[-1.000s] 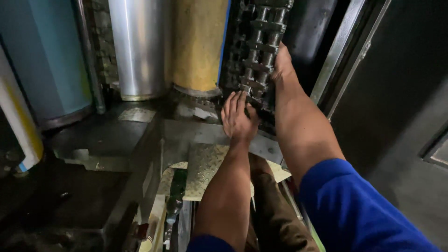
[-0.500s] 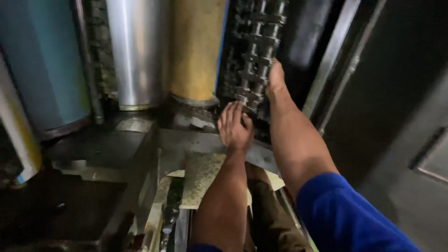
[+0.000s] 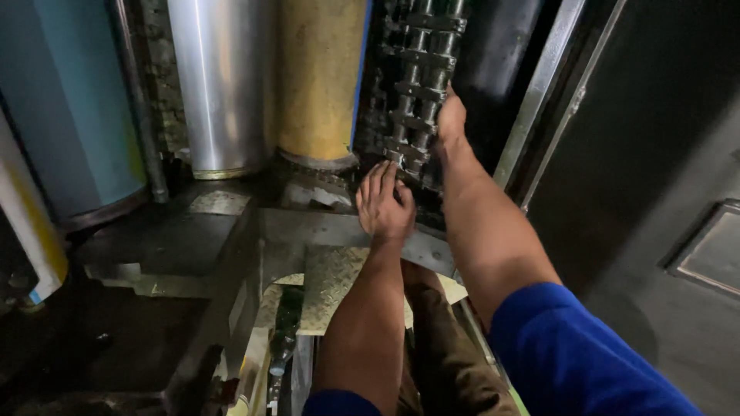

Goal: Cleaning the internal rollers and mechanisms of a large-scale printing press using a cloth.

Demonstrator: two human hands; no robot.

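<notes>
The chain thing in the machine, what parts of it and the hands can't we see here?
Head view only:
- Chain: its top is cut off by the frame edge; the lower end is hidden behind the left hand.
- Right hand: its fingers reach behind the chain, so its grip cannot be told.
- Silver roller and yellow roller: tops cut off by the frame edge.

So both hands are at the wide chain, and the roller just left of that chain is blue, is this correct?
Not quite. In the head view the left hand and right hand are at the wide chain, but the roller just left of it is yellow. The blue roller stands far left.
</notes>
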